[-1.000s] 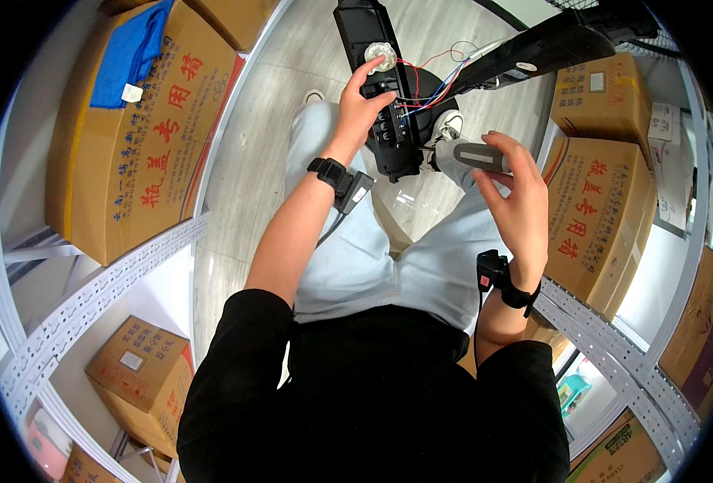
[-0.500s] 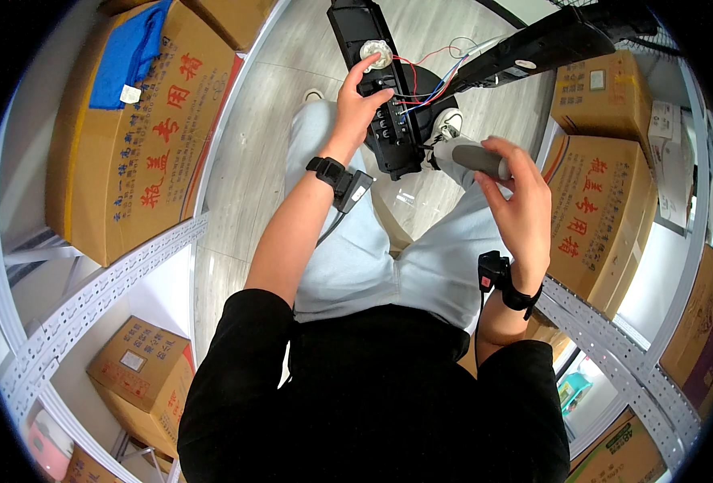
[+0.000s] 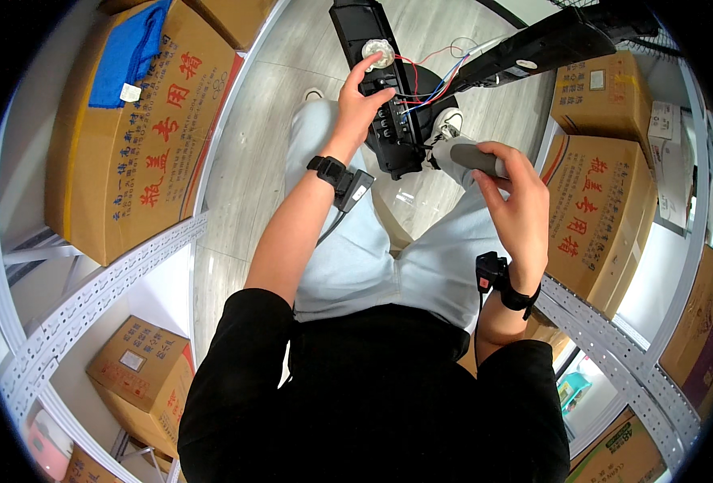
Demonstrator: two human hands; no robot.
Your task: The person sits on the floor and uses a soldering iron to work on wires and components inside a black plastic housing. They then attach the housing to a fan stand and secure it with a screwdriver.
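A long black plastic housing stands tilted between my legs, its inner side with small parts and wires facing me. My left hand grips its left side. The forefinger reaches to a clear round part, the thumb lies across the housing, and the other fingers are mostly hidden. Red, blue and white wires run from the housing to a second long black part on the right. My right hand is closed on the grey handle of a tool like a screwdriver; its tip is hard to make out.
Metal shelving with cardboard boxes flanks me on both sides. A blue cloth drapes over the left box. More boxes stand on the right. A black round base rests on the floor near my shoe.
My right hand has shifted slightly, with its fingers further forward along the grey handle. The left hand and the housing have hardly moved.
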